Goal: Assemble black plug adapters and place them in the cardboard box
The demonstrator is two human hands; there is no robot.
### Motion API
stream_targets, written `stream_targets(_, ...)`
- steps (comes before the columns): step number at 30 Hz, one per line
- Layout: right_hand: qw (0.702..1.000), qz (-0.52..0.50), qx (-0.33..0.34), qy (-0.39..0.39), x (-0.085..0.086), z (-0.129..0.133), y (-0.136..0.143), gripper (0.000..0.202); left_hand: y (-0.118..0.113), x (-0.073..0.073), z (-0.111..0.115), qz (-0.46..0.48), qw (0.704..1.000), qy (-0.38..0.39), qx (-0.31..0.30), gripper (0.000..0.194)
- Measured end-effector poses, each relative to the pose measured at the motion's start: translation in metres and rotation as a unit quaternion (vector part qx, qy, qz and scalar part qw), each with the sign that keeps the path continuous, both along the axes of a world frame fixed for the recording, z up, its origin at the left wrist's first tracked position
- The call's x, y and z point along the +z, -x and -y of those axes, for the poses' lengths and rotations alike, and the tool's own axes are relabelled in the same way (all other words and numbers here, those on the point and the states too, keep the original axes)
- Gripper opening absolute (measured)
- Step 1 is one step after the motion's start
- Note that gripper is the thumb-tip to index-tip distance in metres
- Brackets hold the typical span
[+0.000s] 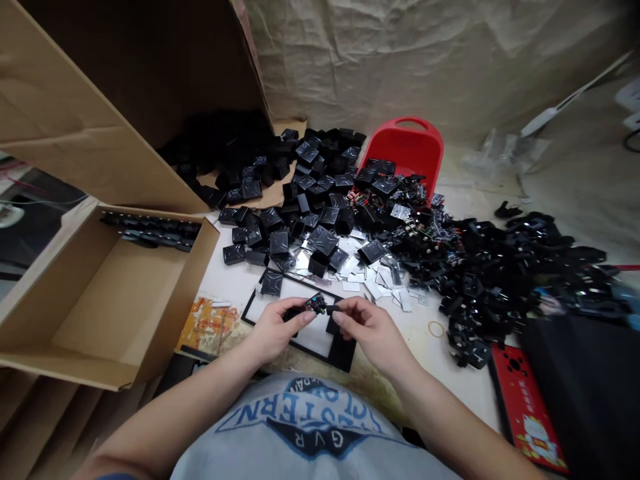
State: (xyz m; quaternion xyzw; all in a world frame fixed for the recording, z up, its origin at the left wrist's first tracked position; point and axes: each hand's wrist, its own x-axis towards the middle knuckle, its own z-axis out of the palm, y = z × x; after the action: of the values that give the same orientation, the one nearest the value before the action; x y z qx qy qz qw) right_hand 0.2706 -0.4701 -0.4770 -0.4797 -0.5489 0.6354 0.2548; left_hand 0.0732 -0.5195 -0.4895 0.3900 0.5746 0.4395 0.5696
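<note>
My left hand (281, 328) is closed on a small circuit board (316, 303) with tiny components and a dark plastic part. Just right of it, my right hand (367, 328) pinches a small black piece (332, 309) against or close to the board; whether they are joined I cannot tell. Below both hands lies a black rectangular frame (345, 353) with a white middle. One black plastic housing (271, 283) rests at the frame's upper left corner. Beyond it are loose silver plates (383, 277) and a heap of black housings (323, 240).
An open cardboard box (115, 293) with black parts inside stands at left. A larger carton (100, 120) leans behind it. Circuit boards spill from a red scoop-like bin (407, 143). Black plastic parts (480, 280) pile at right, above a red box (530, 413). A rubber band (436, 329) lies nearby.
</note>
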Motion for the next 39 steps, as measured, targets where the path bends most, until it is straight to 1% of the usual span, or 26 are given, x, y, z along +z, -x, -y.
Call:
stream_targets(1, 0.999, -0.036, -0.012, 0.034, 0.003, 0.001, 0.004, 0.032, -0.001, 0.004, 0.000, -0.018, 1.000, -0.023, -0.004, 0.035)
stream_targets(3, 0.996, -0.069, -0.017, 0.056, 0.007, 0.004, 0.010, 0.036, -0.002, 0.009, -0.001, -0.053, 0.996, -0.076, -0.011, 0.030)
stream_targets(5, 0.997, -0.070, -0.014, 0.038, 0.010, 0.005, 0.014, 0.034, -0.003, 0.013, 0.000, -0.090, 0.986, -0.137, -0.017, 0.024)
stream_targets(7, 0.998, -0.061, -0.005, 0.004, 0.010, 0.006, 0.015, 0.028, -0.004, 0.014, 0.001, -0.131, 0.971, -0.199, -0.019, 0.019)
stream_targets(8, 0.999, -0.050, 0.001, -0.022, 0.009, 0.006, 0.016, 0.024, -0.005, 0.014, 0.003, -0.156, 0.961, -0.226, -0.020, 0.017)
stream_targets(10, 0.995, -0.010, 0.003, -0.102, 0.007, 0.009, 0.018, 0.015, -0.006, 0.015, 0.006, -0.215, 0.937, -0.277, -0.016, 0.014)
stream_targets(12, 0.978, 0.046, -0.001, -0.205, 0.005, 0.011, 0.020, 0.010, -0.008, 0.017, 0.009, -0.272, 0.908, -0.320, -0.002, 0.015)
stream_targets(14, 0.952, 0.085, -0.004, -0.293, 0.005, 0.014, 0.023, 0.010, -0.010, 0.019, 0.011, -0.313, 0.881, -0.354, 0.014, 0.018)
stream_targets(16, 0.931, 0.105, -0.020, -0.348, 0.005, 0.014, 0.025, 0.010, -0.009, 0.020, 0.011, -0.333, 0.867, -0.372, 0.021, 0.020)
stream_targets(18, 0.915, 0.126, -0.058, -0.380, 0.005, 0.012, 0.025, 0.011, -0.008, 0.021, 0.009, -0.337, 0.864, -0.373, 0.018, 0.022)
stream_targets(19, 0.907, 0.134, -0.066, -0.393, 0.005, 0.010, 0.024, 0.017, -0.008, 0.021, 0.009, -0.336, 0.866, -0.370, 0.015, 0.023)
stream_targets(21, 0.891, 0.142, -0.043, -0.430, 0.007, 0.007, 0.023, 0.025, -0.007, 0.021, 0.007, -0.330, 0.871, -0.365, 0.009, 0.024)
stream_targets(23, 0.871, 0.137, 0.001, -0.472, 0.010, 0.006, 0.023, 0.024, -0.006, 0.021, 0.007, -0.321, 0.874, -0.364, 0.004, 0.025)
stream_targets(24, 0.866, 0.130, 0.014, -0.483, 0.012, 0.006, 0.024, 0.023, -0.006, 0.021, 0.007, -0.316, 0.877, -0.361, 0.002, 0.024)
stream_targets(25, 0.867, 0.118, 0.016, -0.483, 0.014, 0.006, 0.024, 0.023, -0.006, 0.021, 0.007, -0.308, 0.883, -0.355, 0.001, 0.024)
stream_targets(27, 0.890, 0.074, 0.014, -0.450, 0.017, 0.007, 0.025, 0.024, -0.006, 0.020, 0.007, -0.285, 0.902, -0.324, 0.000, 0.021)
stream_targets(30, 0.937, -0.007, 0.023, -0.348, 0.019, 0.005, 0.024, 0.021, -0.006, 0.020, 0.006, -0.209, 0.948, -0.240, -0.005, 0.018)
stream_targets(32, 0.966, -0.053, -0.002, -0.253, 0.018, 0.003, 0.022, 0.016, -0.006, 0.022, 0.005, -0.140, 0.975, -0.175, -0.005, 0.019)
stream_targets(34, 0.987, -0.101, -0.039, -0.120, 0.018, 0.001, 0.020, 0.020, -0.006, 0.025, 0.003, -0.080, 0.989, -0.119, -0.019, 0.024)
stream_targets(35, 0.990, -0.125, -0.049, -0.043, 0.018, 0.000, 0.019, 0.023, -0.005, 0.026, 0.002, -0.062, 0.993, -0.098, -0.032, 0.027)
stream_targets(37, 0.981, -0.164, -0.046, 0.092, 0.018, -0.002, 0.016, 0.030, -0.004, 0.028, 0.001, -0.052, 0.994, -0.072, -0.063, 0.031)
stream_targets(38, 0.975, -0.173, -0.041, 0.130, 0.018, -0.003, 0.013, 0.033, -0.002, 0.027, 0.002, -0.058, 0.994, -0.062, -0.073, 0.032)
stream_targets(39, 0.974, -0.172, -0.041, 0.144, 0.017, -0.003, 0.010, 0.034, 0.000, 0.026, 0.002, -0.068, 0.993, -0.051, -0.079, 0.034)
